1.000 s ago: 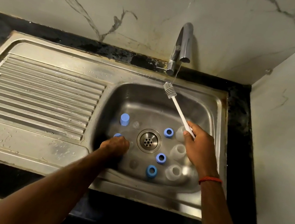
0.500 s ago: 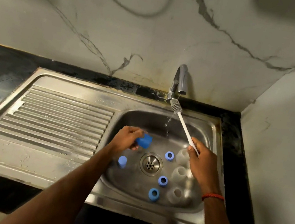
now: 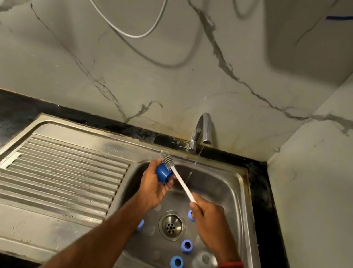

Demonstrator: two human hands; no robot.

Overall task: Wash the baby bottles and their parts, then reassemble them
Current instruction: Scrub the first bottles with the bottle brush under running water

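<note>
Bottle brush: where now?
Head view: white-handled bottle brush over the steel sink's back left, handle gripped by the right hand, grey bristles at the dark blue plastic cap in the left hand.

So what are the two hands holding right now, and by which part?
The left hand grips the dark blue plastic cap round its side; the right hand pinches the white long-handled bottle brush at the lower end of its handle.
</note>
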